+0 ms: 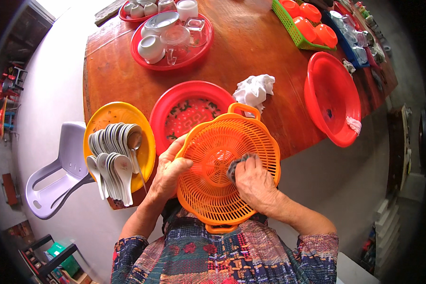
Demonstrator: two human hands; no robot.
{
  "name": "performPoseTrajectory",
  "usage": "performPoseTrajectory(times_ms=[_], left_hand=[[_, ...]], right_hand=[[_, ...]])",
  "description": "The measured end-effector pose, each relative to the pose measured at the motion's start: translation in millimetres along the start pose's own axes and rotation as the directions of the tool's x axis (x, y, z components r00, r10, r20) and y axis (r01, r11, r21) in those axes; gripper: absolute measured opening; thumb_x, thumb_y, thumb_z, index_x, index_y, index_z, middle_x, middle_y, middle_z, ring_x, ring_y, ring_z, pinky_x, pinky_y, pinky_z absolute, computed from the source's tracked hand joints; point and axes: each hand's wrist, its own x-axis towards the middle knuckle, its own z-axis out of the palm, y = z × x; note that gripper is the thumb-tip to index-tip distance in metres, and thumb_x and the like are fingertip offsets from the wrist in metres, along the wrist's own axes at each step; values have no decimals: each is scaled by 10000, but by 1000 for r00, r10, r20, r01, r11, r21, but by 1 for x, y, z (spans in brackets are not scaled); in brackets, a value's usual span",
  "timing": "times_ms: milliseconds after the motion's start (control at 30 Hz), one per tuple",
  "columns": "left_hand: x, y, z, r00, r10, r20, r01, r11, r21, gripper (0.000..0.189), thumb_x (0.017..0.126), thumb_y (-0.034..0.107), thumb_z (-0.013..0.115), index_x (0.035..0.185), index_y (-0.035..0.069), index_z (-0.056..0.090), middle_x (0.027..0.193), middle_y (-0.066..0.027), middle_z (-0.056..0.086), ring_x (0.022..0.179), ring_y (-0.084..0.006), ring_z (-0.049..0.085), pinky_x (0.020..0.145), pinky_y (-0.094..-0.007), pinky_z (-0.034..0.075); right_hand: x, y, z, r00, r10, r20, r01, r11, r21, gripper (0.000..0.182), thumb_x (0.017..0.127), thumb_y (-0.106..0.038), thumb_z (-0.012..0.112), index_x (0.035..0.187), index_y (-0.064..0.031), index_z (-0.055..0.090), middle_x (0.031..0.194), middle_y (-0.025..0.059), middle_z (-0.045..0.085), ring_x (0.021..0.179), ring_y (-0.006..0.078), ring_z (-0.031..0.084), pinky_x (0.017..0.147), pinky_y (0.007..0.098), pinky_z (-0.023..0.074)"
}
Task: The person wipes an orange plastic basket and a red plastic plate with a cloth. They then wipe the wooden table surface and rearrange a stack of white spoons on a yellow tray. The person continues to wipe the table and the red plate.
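An orange slotted plastic colander (213,198) is tilted in front of my body, its inside facing up. My left hand (168,168) grips its left rim, thumb over the edge. In my right hand (257,183) is a bunched dark grey cloth or scouring pad (237,167), pressed against the inside of the colander right of its centre. Behind the colander lies a red patterned plastic basin (190,119), partly hidden by it. To the left, a yellow plate (115,112) bears several white soup spoons (122,170) and a metal spoon (135,141).
A crumpled white cloth (254,90) lies on the wooden table (241,46). At the back stands a red tray (136,53) of cups and glasses. Rightward are a green basket (291,33) with orange bowls and a tilted red basin (335,103). A lilac plastic chair (72,152) stands left.
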Motion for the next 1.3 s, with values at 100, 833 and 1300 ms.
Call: performPoseTrajectory(times_ms=[100, 833, 1300], left_hand=[[2, -2, 1, 1000, 9, 5, -9, 1000, 2, 624, 775, 81, 552, 1372, -18, 401, 1277, -147, 551, 1164, -216, 539, 1015, -354, 412], [8, -9, -17, 996, 36, -86, -56, 969, -239, 550, 818, 125, 514, 1341, -15, 414, 1226, -153, 573, 1113, -243, 573, 985, -390, 452], [33, 7, 35, 797, 581, -165, -455, 757, 469, 528, 900, 58, 585, 1382, 24, 372, 1238, -85, 486, 1037, -173, 540, 858, -254, 486]], right_hand=[[-8, -16, -10, 976, -32, 217, -14, 978, 208, 243, 748, -120, 598, 868, 92, 593, 797, 241, 611, 767, 344, 645, 588, 374, 565], [-41, 71, -52, 541, 813, -215, 261, 81, 962, 287, 852, -71, 530, 1127, 2, 567, 1002, 75, 602, 877, 124, 603, 775, 295, 522], [-5, 69, -72, 236, 712, -661, 84, 663, 744, 397, 803, 36, 572, 1192, 54, 496, 1184, 199, 584, 1048, 254, 594, 938, 357, 456]])
